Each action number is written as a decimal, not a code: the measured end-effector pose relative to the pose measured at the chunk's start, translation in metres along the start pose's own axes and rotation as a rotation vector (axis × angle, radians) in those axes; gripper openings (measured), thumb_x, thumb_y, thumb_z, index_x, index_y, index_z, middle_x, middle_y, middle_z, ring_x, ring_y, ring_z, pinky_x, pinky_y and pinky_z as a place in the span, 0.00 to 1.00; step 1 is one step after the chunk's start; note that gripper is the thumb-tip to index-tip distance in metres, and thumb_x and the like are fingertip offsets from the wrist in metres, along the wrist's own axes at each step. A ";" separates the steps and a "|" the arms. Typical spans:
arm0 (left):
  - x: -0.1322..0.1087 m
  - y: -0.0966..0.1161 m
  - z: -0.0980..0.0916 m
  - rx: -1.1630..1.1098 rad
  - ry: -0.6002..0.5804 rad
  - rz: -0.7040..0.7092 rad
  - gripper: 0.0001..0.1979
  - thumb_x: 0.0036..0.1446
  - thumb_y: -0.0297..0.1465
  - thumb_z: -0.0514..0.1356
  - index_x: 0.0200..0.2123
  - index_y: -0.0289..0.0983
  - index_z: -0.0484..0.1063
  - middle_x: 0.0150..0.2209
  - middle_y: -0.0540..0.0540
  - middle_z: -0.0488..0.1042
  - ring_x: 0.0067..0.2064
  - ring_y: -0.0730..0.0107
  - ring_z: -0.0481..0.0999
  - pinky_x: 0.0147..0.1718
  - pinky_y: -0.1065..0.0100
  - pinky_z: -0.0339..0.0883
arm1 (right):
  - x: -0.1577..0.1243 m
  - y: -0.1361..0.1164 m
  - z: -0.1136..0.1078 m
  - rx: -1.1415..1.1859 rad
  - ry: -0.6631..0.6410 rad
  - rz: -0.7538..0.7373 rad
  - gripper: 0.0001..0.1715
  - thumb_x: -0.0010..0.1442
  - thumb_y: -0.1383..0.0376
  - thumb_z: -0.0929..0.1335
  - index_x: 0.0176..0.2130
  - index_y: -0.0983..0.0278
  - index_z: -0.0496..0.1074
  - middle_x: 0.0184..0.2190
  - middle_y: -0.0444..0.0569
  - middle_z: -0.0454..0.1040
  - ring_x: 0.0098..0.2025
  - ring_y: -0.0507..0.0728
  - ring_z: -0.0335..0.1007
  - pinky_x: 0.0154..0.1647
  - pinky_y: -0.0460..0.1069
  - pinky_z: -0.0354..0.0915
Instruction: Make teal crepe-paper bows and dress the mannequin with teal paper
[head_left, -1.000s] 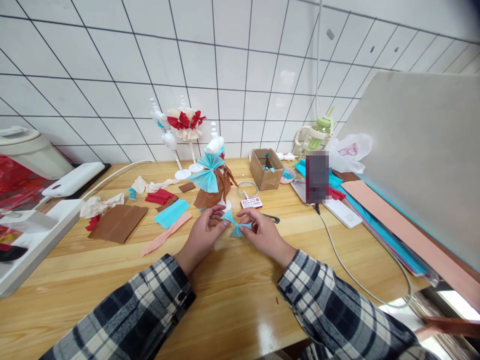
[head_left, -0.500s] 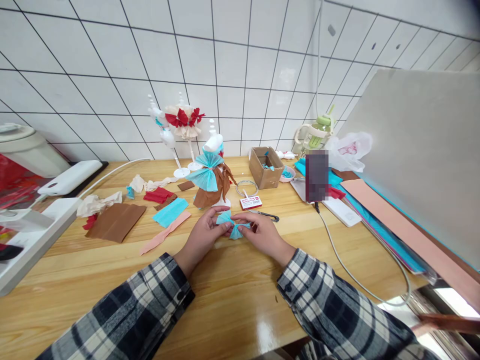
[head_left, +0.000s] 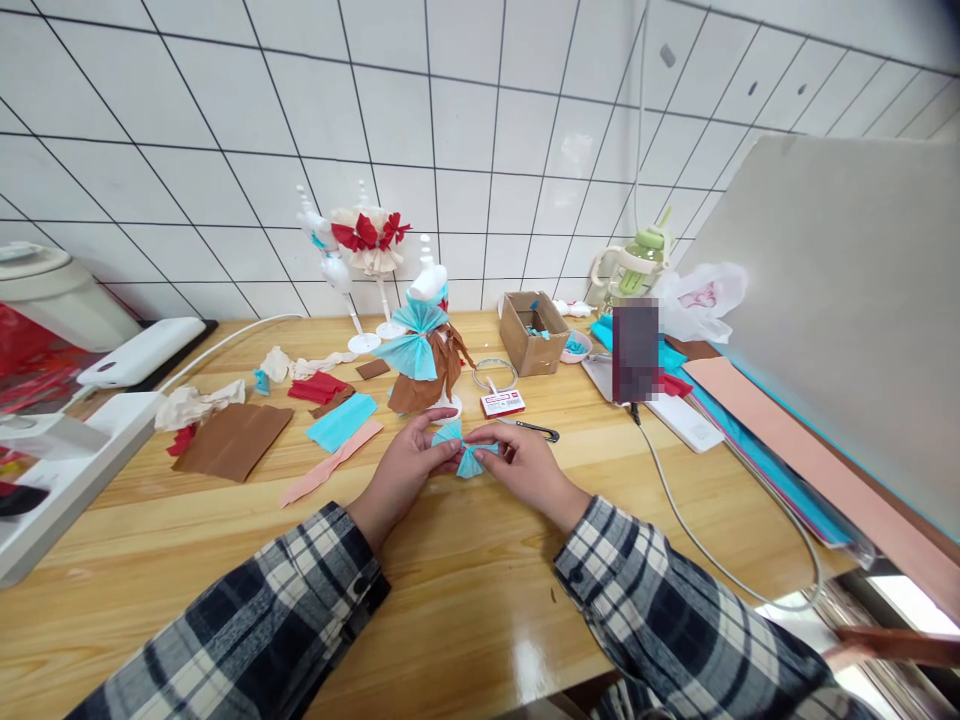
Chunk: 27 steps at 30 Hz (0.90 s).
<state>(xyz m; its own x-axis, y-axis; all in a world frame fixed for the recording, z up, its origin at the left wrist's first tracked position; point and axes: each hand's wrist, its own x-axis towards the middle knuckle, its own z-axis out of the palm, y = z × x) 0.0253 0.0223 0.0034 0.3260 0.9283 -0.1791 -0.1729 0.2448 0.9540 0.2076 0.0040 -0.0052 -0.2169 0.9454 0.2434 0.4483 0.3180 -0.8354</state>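
My left hand (head_left: 405, 472) and my right hand (head_left: 525, 465) meet over the wooden table (head_left: 465, 590), both pinching a small folded blue paper bow (head_left: 459, 447) between their fingertips. Just behind the bow stands a small figure dressed in brown paper with a blue fan (head_left: 421, 358). A second white stand with red bows (head_left: 365, 238) is farther back. Black scissors (head_left: 536, 431) lie just beyond my right hand.
Brown, blue, pink and red paper scraps (head_left: 300, 425) lie at the left. A cardboard box (head_left: 534, 333), a wire ring (head_left: 495, 375), a small red-and-white pack (head_left: 502, 403), a phone on a cable (head_left: 636, 352), and coloured sheets (head_left: 780, 440) sit at the right. White appliances (head_left: 67, 440) stand at the far left.
The two halves of the blue paper have been brought together into a tighter bow. My hands have moved closer to each other.
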 end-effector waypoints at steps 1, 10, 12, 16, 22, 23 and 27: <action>0.000 0.000 0.000 -0.002 0.002 -0.002 0.32 0.44 0.35 0.70 0.52 0.35 0.64 0.26 0.51 0.77 0.28 0.72 0.76 0.32 0.70 0.71 | 0.000 0.000 -0.001 -0.013 0.001 -0.020 0.14 0.58 0.67 0.67 0.44 0.57 0.77 0.33 0.44 0.77 0.25 0.50 0.64 0.26 0.45 0.60; 0.000 0.001 0.000 -0.102 0.023 -0.042 0.30 0.44 0.30 0.70 0.51 0.36 0.63 0.27 0.50 0.77 0.28 0.73 0.77 0.30 0.72 0.71 | -0.003 -0.006 -0.010 -0.304 -0.029 -0.189 0.21 0.62 0.67 0.65 0.54 0.54 0.70 0.34 0.45 0.76 0.35 0.54 0.70 0.37 0.47 0.64; 0.001 0.002 0.000 -0.141 0.029 -0.031 0.30 0.45 0.29 0.69 0.51 0.36 0.63 0.27 0.51 0.77 0.28 0.74 0.77 0.30 0.73 0.71 | -0.004 -0.007 -0.010 -0.327 -0.010 -0.156 0.24 0.62 0.66 0.66 0.57 0.54 0.67 0.33 0.44 0.76 0.33 0.54 0.70 0.36 0.47 0.64; 0.001 0.001 0.000 -0.160 0.033 -0.022 0.29 0.45 0.28 0.69 0.51 0.36 0.63 0.27 0.51 0.77 0.28 0.74 0.77 0.30 0.74 0.71 | -0.004 -0.009 -0.010 -0.298 0.029 -0.182 0.24 0.61 0.66 0.65 0.57 0.55 0.67 0.43 0.47 0.74 0.36 0.53 0.70 0.40 0.48 0.66; 0.004 -0.003 -0.004 -0.117 0.040 -0.029 0.29 0.45 0.29 0.69 0.50 0.36 0.64 0.30 0.49 0.77 0.30 0.73 0.77 0.30 0.74 0.71 | -0.003 -0.010 -0.012 -0.332 0.008 -0.252 0.18 0.61 0.68 0.65 0.49 0.54 0.73 0.47 0.46 0.72 0.47 0.55 0.69 0.47 0.49 0.66; 0.004 -0.003 -0.003 -0.120 0.040 -0.030 0.29 0.45 0.29 0.69 0.51 0.36 0.64 0.29 0.49 0.77 0.30 0.73 0.77 0.30 0.74 0.71 | -0.003 -0.010 -0.012 -0.343 0.013 -0.254 0.17 0.61 0.68 0.65 0.48 0.54 0.74 0.47 0.46 0.72 0.47 0.55 0.70 0.47 0.49 0.66; 0.002 0.001 0.000 -0.152 0.034 -0.028 0.30 0.45 0.28 0.69 0.51 0.36 0.64 0.28 0.50 0.77 0.29 0.74 0.77 0.30 0.74 0.71 | -0.004 -0.010 -0.011 -0.343 0.042 -0.267 0.16 0.61 0.69 0.64 0.46 0.56 0.75 0.47 0.46 0.73 0.46 0.54 0.71 0.47 0.48 0.66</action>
<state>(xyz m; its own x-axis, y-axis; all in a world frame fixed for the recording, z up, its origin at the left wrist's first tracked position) 0.0255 0.0247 0.0036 0.3014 0.9288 -0.2157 -0.3038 0.3080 0.9016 0.2136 -0.0024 0.0073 -0.3322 0.8266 0.4542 0.6448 0.5505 -0.5302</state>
